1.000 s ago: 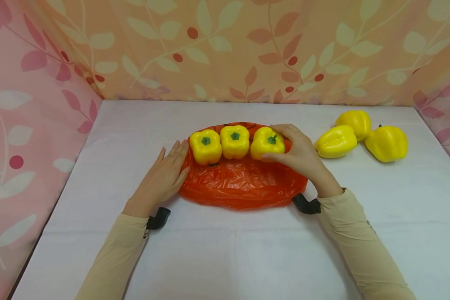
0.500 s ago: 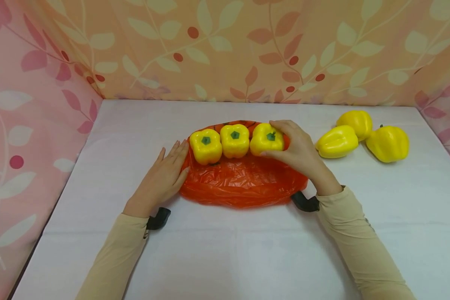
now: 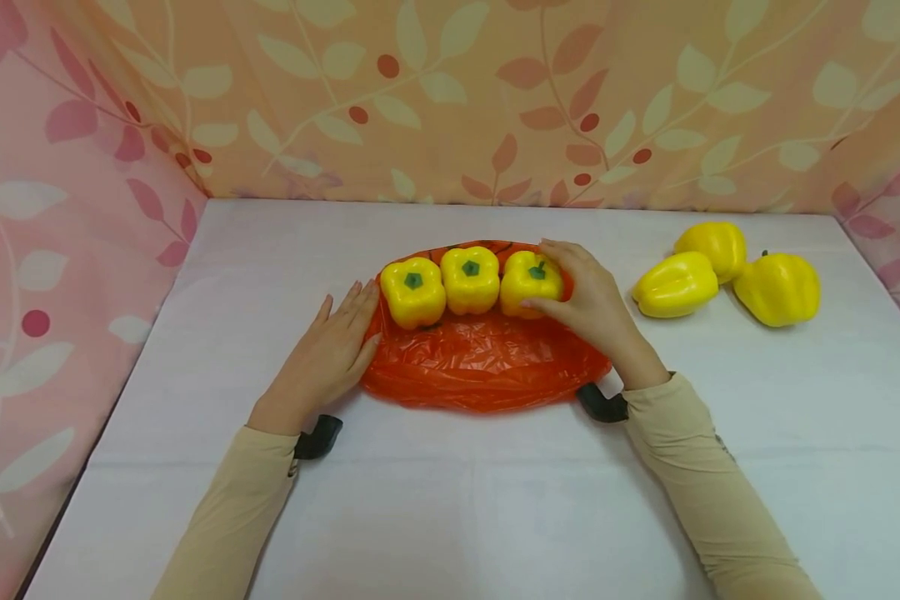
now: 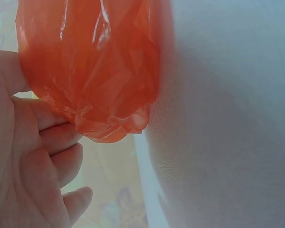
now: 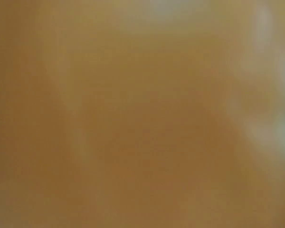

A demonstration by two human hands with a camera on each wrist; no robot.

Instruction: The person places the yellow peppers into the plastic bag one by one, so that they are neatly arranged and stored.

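Note:
In the head view a red plastic bag (image 3: 480,367) lies spread wide at mid-table. Along its far side stand two yellow bell peppers, the left pepper (image 3: 412,300) and the middle pepper (image 3: 470,287), stems up. My right hand (image 3: 596,304) grips a third yellow bell pepper (image 3: 531,292) between thumb and fingers at the row's right end. With fingers extended, my left hand (image 3: 322,362) rests against the bag's left side. The left wrist view has those fingers touching the crumpled bag (image 4: 95,71). Only a brown blur fills the right wrist view.
Three more yellow bell peppers sit together at the back right: a pepper lying on its side (image 3: 675,285), one behind it (image 3: 712,248), and one at the right (image 3: 778,287). A white cloth (image 3: 450,500) covers the table, with patterned curtains (image 3: 435,92) behind.
My right hand and the pepper it grips have shifted slightly left. That pepper rose a little, then came down beside the middle one. My left hand has stayed put.

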